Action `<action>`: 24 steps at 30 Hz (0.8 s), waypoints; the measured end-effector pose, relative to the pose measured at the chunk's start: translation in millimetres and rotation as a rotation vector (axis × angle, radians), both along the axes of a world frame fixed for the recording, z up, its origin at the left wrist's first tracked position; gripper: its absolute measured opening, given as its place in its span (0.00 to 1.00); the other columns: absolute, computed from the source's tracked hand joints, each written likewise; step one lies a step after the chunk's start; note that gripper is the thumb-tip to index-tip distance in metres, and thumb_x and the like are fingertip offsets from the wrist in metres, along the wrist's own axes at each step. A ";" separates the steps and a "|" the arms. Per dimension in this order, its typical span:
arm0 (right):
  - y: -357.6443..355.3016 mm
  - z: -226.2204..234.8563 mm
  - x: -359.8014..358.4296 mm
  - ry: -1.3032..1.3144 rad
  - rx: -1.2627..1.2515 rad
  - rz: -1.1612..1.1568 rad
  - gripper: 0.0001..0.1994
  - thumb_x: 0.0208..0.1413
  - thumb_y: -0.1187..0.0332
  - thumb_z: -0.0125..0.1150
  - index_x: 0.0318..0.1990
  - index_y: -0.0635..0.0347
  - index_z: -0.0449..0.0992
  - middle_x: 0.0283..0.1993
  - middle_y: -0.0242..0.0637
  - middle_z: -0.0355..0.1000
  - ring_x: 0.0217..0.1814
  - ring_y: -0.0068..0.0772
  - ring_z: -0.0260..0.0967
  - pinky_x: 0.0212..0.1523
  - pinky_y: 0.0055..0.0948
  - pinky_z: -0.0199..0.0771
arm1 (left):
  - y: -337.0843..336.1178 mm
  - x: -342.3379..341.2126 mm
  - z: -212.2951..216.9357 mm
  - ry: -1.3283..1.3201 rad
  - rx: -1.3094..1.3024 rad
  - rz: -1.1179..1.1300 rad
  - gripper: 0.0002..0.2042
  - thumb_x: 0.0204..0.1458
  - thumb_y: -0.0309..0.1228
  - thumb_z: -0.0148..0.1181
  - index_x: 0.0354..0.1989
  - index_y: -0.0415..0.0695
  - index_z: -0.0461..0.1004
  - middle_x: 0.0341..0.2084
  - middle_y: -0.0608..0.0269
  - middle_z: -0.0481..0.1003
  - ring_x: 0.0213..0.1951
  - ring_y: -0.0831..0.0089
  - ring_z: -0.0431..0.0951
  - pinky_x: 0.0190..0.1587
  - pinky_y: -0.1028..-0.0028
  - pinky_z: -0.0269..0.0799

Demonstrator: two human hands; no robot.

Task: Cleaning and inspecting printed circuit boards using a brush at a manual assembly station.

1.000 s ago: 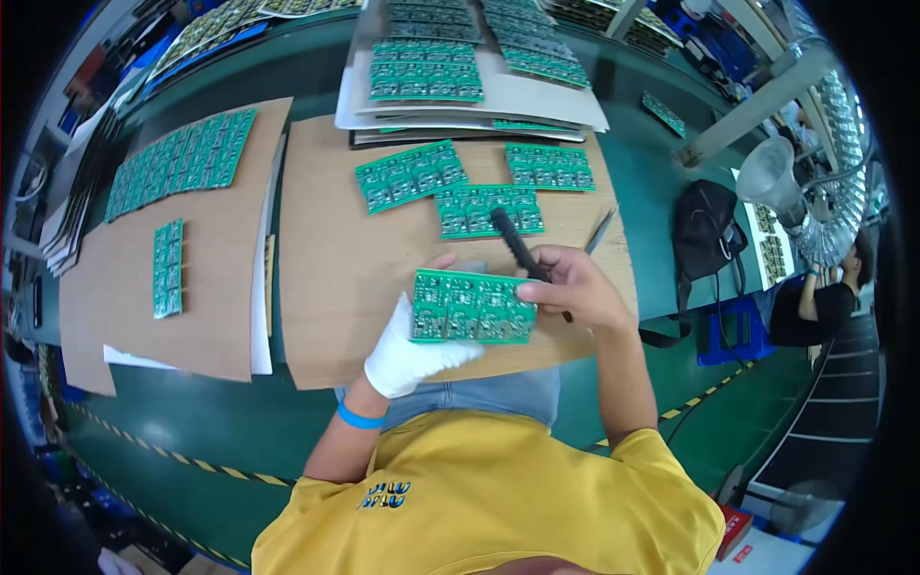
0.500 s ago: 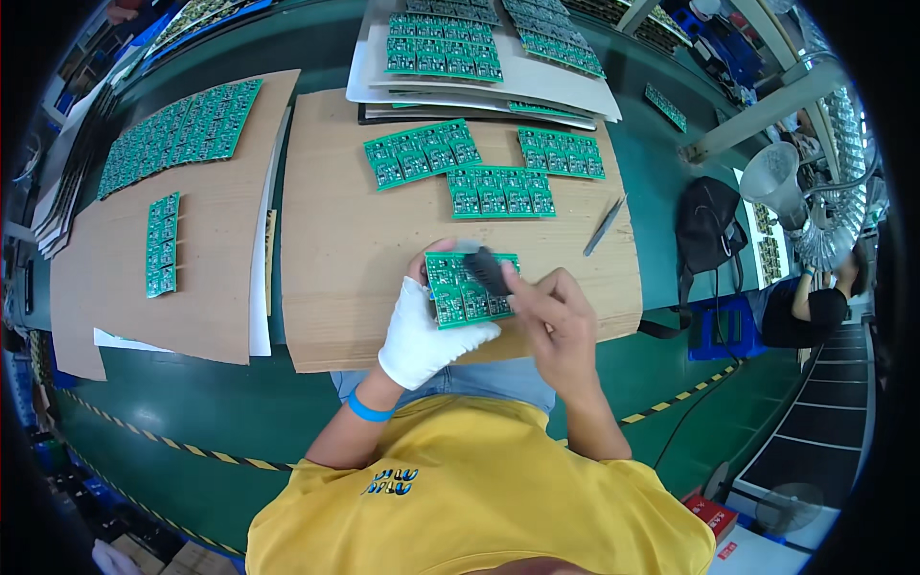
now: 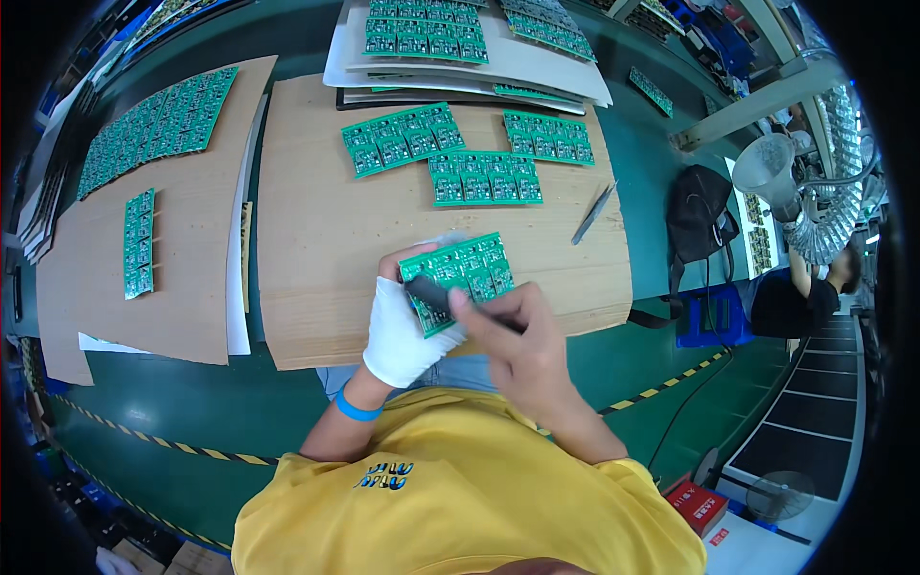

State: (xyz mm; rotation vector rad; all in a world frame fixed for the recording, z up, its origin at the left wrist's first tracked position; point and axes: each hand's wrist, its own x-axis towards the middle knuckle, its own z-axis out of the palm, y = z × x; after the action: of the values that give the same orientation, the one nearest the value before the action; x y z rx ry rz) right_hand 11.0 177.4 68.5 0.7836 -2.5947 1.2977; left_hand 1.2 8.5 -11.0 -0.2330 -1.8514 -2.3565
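Observation:
My left hand [image 3: 396, 331], in a white glove with bare fingertips, grips a green circuit board panel [image 3: 486, 263] by its left and lower side, tilted above the cardboard. My bare right hand [image 3: 530, 350] is closed round a black brush [image 3: 428, 293], whose head lies over the board's left part; its bristles are hidden. Beyond my hands, three more board panels lie on the cardboard: a tilted one [image 3: 402, 140], a middle one [image 3: 486, 179] and a right one [image 3: 548, 138]. Metal tweezers [image 3: 593, 213] rest at the cardboard's right.
Cardboard [image 3: 316, 230] covers the bench before me. Stacked boards on white sheets [image 3: 350, 62] stand at the back. Left, another cardboard [image 3: 192, 249] bears a board sheet [image 3: 158, 129] and a single panel [image 3: 139, 243]. Right are a black bag [image 3: 700, 216], a fume duct [image 3: 767, 168] and another person [image 3: 795, 302].
The brush has moved from the board's upper right to its left part. The board is now more tilted, its right end raised. The whole view has shifted slightly.

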 end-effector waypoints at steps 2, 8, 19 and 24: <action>31.0 -19.5 -16.6 -0.033 0.187 -0.212 0.28 0.51 0.90 0.56 0.57 0.51 0.82 0.35 0.37 0.64 0.33 0.32 0.68 0.35 0.26 0.71 | -2.7 -1.5 1.0 0.020 -0.032 -0.008 0.43 0.42 0.29 0.82 0.62 0.42 0.56 0.61 0.47 0.68 0.61 0.61 0.73 0.62 0.63 0.71; 62.2 -26.2 -29.9 -0.066 0.262 -0.322 0.25 0.53 0.87 0.61 0.56 0.51 0.83 0.33 0.36 0.64 0.32 0.30 0.66 0.33 0.25 0.70 | 2.0 -0.7 5.5 0.042 -0.073 0.006 0.42 0.40 0.23 0.81 0.62 0.44 0.56 0.63 0.45 0.66 0.63 0.58 0.72 0.64 0.60 0.72; 53.7 -22.8 -23.8 -0.019 0.265 -0.317 0.20 0.52 0.84 0.64 0.51 0.54 0.86 0.31 0.33 0.64 0.31 0.29 0.64 0.29 0.27 0.65 | 1.0 -5.6 4.7 0.076 -0.127 0.063 0.42 0.40 0.24 0.81 0.60 0.43 0.56 0.60 0.47 0.68 0.62 0.59 0.73 0.63 0.62 0.71; 24.7 -21.8 3.9 0.030 0.191 -0.122 0.23 0.51 0.87 0.59 0.52 0.56 0.85 0.30 0.33 0.64 0.31 0.30 0.63 0.31 0.27 0.65 | -1.7 -0.3 4.0 0.060 -0.026 0.017 0.42 0.39 0.23 0.80 0.61 0.45 0.56 0.61 0.46 0.67 0.63 0.57 0.72 0.64 0.58 0.71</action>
State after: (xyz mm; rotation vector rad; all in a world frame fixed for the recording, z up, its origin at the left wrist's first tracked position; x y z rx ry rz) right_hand 14.9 202.1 46.7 0.6542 -2.7234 1.0090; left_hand 0.9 6.9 -7.0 -0.2862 -1.8506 -2.2896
